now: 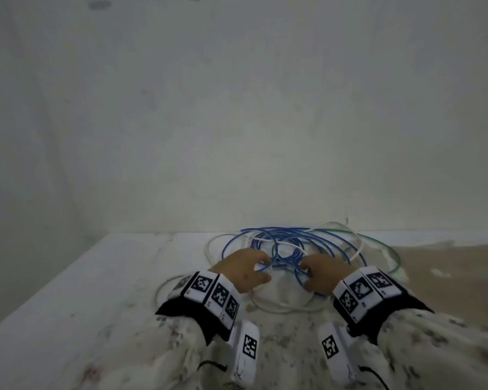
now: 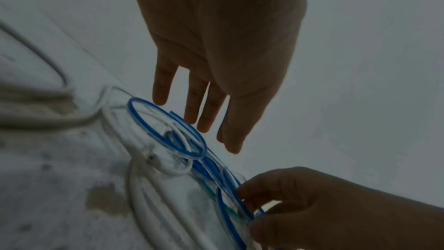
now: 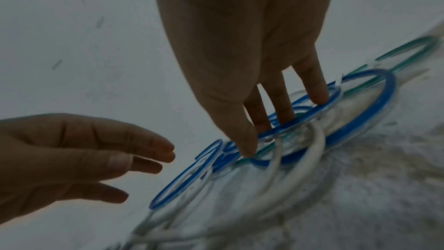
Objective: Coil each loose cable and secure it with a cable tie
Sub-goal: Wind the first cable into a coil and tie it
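Cables are lying tangled, uncoiled and untied: your right hand [image 2: 336, 212] is pinching a blue cable [image 1: 290, 243] loop at the pile's near edge, your left hand [image 2: 216, 54] is hovering open-fingered just beside it, no tie showing.

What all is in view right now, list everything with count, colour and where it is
blue cable: one tangle of loops, blue, middle of the pile by the wall
white cable: count unclear, white, looping around and under the blue
green cable: one, green, right edge of the pile
table: one, whitish and stained, under the pile
wall: one, pale, behind the table
left hand: fingers extended at the blue loops; grip unclear
right hand: fingers hooked through blue loops
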